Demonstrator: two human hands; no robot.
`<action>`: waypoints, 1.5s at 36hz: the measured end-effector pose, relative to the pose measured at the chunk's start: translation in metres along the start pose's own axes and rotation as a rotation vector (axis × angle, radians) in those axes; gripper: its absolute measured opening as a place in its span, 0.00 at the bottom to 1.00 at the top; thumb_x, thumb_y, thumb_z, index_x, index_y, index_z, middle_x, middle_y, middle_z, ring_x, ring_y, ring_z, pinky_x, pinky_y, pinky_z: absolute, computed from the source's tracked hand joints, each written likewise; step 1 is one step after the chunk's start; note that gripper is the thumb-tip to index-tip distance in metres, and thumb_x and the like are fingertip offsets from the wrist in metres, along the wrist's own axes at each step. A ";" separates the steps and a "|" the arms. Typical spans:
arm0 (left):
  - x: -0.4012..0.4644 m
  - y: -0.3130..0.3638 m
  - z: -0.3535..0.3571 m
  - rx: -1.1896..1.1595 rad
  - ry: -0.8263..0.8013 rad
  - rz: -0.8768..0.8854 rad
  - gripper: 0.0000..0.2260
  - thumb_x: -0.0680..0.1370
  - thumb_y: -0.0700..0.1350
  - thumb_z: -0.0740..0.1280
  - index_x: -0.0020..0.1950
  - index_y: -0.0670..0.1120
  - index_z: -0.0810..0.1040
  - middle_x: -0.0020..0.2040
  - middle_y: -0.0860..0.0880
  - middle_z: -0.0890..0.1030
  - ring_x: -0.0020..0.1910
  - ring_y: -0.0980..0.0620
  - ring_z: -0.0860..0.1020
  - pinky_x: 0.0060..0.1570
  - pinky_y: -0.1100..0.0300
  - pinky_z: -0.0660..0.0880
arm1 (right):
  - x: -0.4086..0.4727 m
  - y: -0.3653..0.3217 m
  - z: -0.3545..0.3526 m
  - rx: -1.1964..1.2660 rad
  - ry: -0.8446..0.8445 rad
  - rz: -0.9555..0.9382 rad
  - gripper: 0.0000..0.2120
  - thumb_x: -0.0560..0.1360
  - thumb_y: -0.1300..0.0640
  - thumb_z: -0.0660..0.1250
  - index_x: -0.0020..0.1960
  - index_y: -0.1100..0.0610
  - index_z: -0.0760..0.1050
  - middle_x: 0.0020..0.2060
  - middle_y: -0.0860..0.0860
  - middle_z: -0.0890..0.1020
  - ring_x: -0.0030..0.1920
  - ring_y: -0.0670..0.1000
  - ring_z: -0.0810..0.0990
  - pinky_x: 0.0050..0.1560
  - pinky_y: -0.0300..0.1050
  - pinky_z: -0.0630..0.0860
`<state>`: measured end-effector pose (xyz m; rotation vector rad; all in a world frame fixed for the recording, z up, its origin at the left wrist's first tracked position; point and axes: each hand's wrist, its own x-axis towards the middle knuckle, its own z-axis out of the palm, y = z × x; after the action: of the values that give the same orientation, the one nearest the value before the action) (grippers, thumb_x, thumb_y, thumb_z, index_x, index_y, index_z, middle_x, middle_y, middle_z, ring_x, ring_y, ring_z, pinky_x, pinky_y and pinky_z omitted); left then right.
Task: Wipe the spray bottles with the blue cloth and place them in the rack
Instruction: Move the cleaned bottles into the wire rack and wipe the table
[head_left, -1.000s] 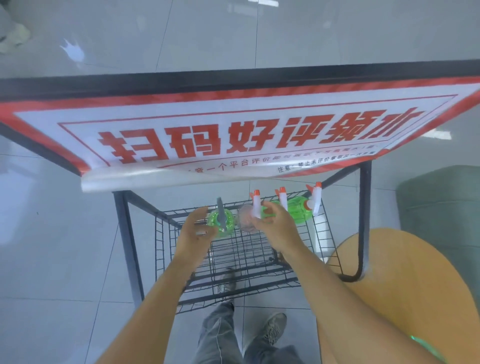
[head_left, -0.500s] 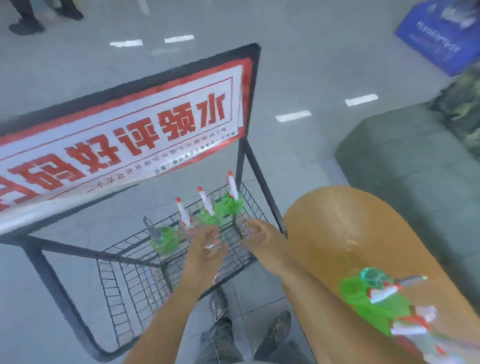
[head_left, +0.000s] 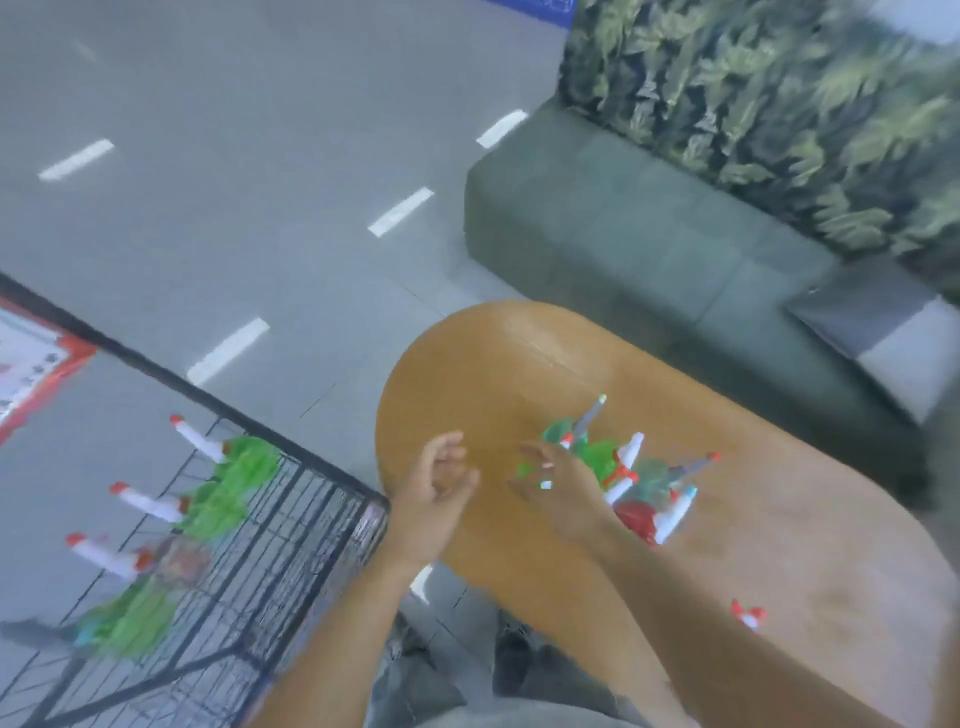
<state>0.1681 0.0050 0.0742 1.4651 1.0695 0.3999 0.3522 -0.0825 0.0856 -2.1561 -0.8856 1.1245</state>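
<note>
While the view is smearing with motion blur, I am looking down at both hands hovering over the near end of the oval wooden table (head_left: 779, 519). My left hand (head_left: 434, 499) is sitting at about six o'clock, its fingers (head_left: 447, 457) loosely curled and holding nothing. My right hand (head_left: 558, 488) is lying just to its three o'clock side, fingers spread and relaxed, also carrying nothing; its fingertips are reaching to the edge of a cluster of spray bottles (head_left: 618, 467) standing on the table, though I cannot tell whether they are touching one. That cluster is mixing green, clear and red bodies with white and grey trigger heads, too blurred for me to count. One small red-and-white piece (head_left: 748, 616) is lying on the table at about four o'clock, well apart from the cluster.

Over at eight o'clock, the black wire rack (head_left: 291, 545) is holding several green bottles (head_left: 234, 467) along its far side, their white nozzles with red tips pointing toward nine o'clock. A red-bordered sign (head_left: 31, 364) is showing at the left edge, above the rack. At one to two o'clock a grey-green sofa (head_left: 649, 234) is standing behind the table, with leafy plants (head_left: 779, 78) behind it. I am not making out a blue cloth anywhere.
</note>
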 end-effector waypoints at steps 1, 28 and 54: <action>0.003 0.003 0.012 0.015 -0.024 0.007 0.21 0.83 0.47 0.73 0.75 0.54 0.74 0.65 0.56 0.80 0.62 0.63 0.78 0.60 0.69 0.72 | -0.002 0.012 -0.009 0.024 0.016 0.026 0.22 0.76 0.55 0.77 0.68 0.47 0.77 0.57 0.45 0.81 0.49 0.43 0.81 0.51 0.40 0.75; 0.106 -0.045 0.154 0.450 -0.287 -0.142 0.19 0.85 0.51 0.69 0.76 0.55 0.73 0.68 0.57 0.80 0.55 0.51 0.82 0.61 0.46 0.80 | 0.014 0.172 -0.035 0.374 0.094 0.545 0.23 0.78 0.36 0.68 0.62 0.52 0.78 0.50 0.49 0.76 0.46 0.52 0.84 0.42 0.49 0.86; 0.043 -0.025 0.113 -0.084 -0.298 -0.290 0.24 0.85 0.40 0.70 0.77 0.58 0.70 0.65 0.49 0.83 0.53 0.46 0.88 0.49 0.60 0.83 | -0.036 0.119 -0.039 0.504 0.094 0.313 0.09 0.83 0.52 0.68 0.46 0.52 0.82 0.33 0.43 0.76 0.36 0.46 0.71 0.37 0.38 0.69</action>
<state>0.2680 -0.0327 0.0118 1.2266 0.9915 0.0184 0.4056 -0.1915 0.0378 -1.9322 -0.1873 1.2236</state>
